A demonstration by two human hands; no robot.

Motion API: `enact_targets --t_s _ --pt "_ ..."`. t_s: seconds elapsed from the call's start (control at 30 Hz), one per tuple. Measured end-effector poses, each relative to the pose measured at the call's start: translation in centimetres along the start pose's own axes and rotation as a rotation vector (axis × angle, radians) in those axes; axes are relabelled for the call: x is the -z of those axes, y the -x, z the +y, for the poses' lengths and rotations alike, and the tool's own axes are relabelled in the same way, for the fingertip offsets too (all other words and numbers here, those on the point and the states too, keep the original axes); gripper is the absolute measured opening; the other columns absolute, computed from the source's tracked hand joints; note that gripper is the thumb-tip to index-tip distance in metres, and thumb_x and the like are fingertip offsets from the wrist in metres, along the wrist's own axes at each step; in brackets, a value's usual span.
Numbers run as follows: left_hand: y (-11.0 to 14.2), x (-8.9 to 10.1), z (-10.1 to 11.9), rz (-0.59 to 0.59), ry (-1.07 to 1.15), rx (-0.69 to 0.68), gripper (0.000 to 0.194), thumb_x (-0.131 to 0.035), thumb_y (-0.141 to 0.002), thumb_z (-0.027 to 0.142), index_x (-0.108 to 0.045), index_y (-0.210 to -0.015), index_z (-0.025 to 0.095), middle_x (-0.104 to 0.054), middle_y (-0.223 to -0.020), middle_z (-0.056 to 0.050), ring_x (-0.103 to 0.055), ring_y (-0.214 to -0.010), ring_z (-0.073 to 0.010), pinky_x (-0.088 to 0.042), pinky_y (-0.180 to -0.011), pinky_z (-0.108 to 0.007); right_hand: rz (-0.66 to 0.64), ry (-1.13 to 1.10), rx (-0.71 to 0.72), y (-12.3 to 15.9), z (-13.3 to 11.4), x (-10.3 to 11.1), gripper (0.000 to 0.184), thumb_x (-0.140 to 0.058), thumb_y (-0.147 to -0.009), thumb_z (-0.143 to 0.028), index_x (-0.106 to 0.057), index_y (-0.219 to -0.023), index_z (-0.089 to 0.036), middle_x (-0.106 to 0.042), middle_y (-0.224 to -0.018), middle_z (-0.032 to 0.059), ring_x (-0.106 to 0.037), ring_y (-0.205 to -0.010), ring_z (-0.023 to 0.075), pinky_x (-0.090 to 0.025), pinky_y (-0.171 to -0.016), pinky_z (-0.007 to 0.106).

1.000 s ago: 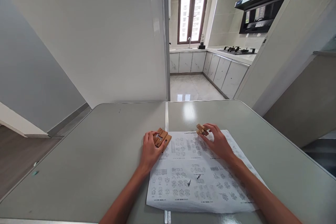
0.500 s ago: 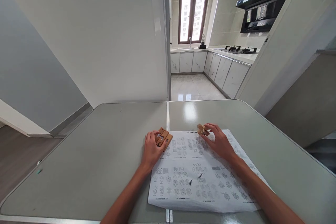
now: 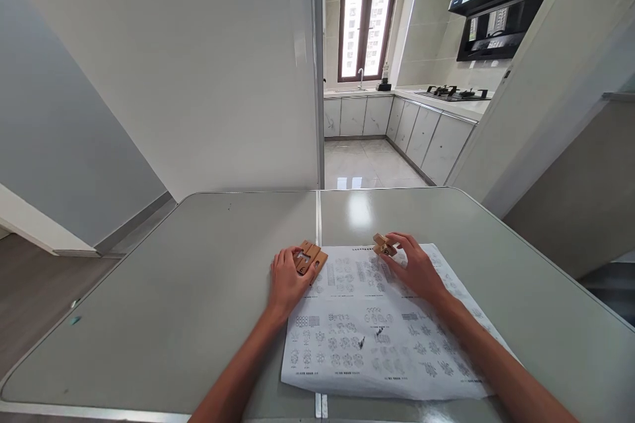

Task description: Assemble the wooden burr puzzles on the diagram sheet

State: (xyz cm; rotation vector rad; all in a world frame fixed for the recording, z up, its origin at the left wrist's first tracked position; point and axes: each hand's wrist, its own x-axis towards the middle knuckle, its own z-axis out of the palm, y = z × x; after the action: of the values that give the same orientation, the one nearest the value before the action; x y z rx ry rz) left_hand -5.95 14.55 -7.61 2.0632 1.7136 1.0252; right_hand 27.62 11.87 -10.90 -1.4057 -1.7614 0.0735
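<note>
My left hand (image 3: 289, 279) curls around several flat wooden puzzle pieces (image 3: 308, 256) laid side by side, with dark marks on them. These pieces lie at the upper left corner of a printed instruction sheet (image 3: 347, 317). At the sheet's far edge, my right hand (image 3: 411, 264) pinches a small cluster of wooden puzzle blocks (image 3: 384, 245) between thumb and fingers. A dark mark shows on one block's face. The fingers partly hide both groups of wood. Rows of small line diagrams cover the sheet under my right forearm.
The grey-green table (image 3: 149, 304) has a metal seam (image 3: 318, 218) down its middle. A small green bit (image 3: 75, 320) lies near its left edge. Beyond the table are a white wall (image 3: 223, 79) and a kitchen with cabinets (image 3: 352, 116) and a gas stove (image 3: 454, 93).
Both hands stay nearly where they were, still on the same wooden pieces. The whole view has shifted very slightly.
</note>
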Motion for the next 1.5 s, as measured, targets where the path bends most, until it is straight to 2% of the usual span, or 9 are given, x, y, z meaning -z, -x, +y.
enact_targets --t_s 0.4,0.6,0.73,0.9,1.07,1.5 --pt "0.1 -0.1 -0.1 0.002 -0.088 0.025 0.044 -0.069 -0.085 0.046 -0.058 -0.119 0.021 -0.067 -0.124 -0.012 -0.059 -0.12 -0.0342 -0.043 -0.107 -0.051 0.001 0.0 0.002 0.0 -0.3 0.1 0.039 -0.056 -0.101 -0.052 -0.055 -0.132 -0.029 -0.063 -0.132 0.0116 -0.07 -0.104 0.0297 -0.059 -0.088 0.046" --pt "0.3 0.0 0.2 0.011 -0.076 0.018 0.044 -0.068 -0.085 0.049 -0.058 -0.118 0.022 -0.067 -0.122 -0.012 -0.059 -0.12 -0.0347 -0.044 -0.106 -0.051 -0.009 0.005 0.006 0.1 -0.4 0.2 0.039 -0.055 -0.101 -0.052 -0.055 -0.133 -0.029 -0.063 -0.13 0.0123 -0.071 -0.099 0.0292 -0.06 -0.081 0.044" --pt "0.3 -0.1 0.1 0.004 -0.039 0.019 0.042 -0.065 -0.089 0.048 -0.057 -0.12 0.022 -0.065 -0.125 -0.012 -0.058 -0.123 -0.0341 -0.044 -0.108 -0.052 -0.004 0.002 0.018 0.1 -0.4 0.1 0.039 -0.056 -0.101 -0.053 -0.056 -0.132 -0.03 -0.063 -0.13 0.0114 -0.071 -0.099 0.0287 -0.06 -0.083 0.044" --pt "0.2 -0.4 -0.3 0.009 0.021 0.032 0.029 -0.053 -0.098 0.037 -0.056 -0.122 0.02 -0.066 -0.125 -0.014 -0.06 -0.122 -0.0316 -0.046 -0.107 -0.051 -0.01 0.001 0.013 0.1 -0.4 0.1 0.039 -0.057 -0.101 -0.053 -0.055 -0.132 -0.03 -0.063 -0.13 0.0109 -0.07 -0.101 0.029 -0.059 -0.086 0.045" --pt "0.1 -0.5 -0.6 0.031 0.041 0.033 0.026 -0.048 -0.097 0.023 -0.057 -0.121 0.02 -0.067 -0.124 -0.012 -0.062 -0.12 -0.0296 -0.049 -0.106 -0.049 -0.015 0.001 0.011 0.1 -0.7 0.3 0.039 -0.056 -0.101 -0.052 -0.056 -0.132 -0.029 -0.063 -0.131 0.0115 -0.07 -0.102 0.0298 -0.059 -0.087 0.046" --pt "-0.1 -0.5 -0.8 0.026 -0.023 0.025 0.023 -0.05 -0.096 0.018 -0.058 -0.118 0.02 -0.069 -0.122 -0.011 -0.063 -0.117 -0.03 -0.045 -0.107 -0.051 -0.018 0.004 0.027 0.2 -0.6 0.1 0.039 -0.057 -0.101 -0.051 -0.056 -0.132 -0.028 -0.063 -0.131 0.012 -0.07 -0.101 0.0282 -0.06 -0.084 0.043"
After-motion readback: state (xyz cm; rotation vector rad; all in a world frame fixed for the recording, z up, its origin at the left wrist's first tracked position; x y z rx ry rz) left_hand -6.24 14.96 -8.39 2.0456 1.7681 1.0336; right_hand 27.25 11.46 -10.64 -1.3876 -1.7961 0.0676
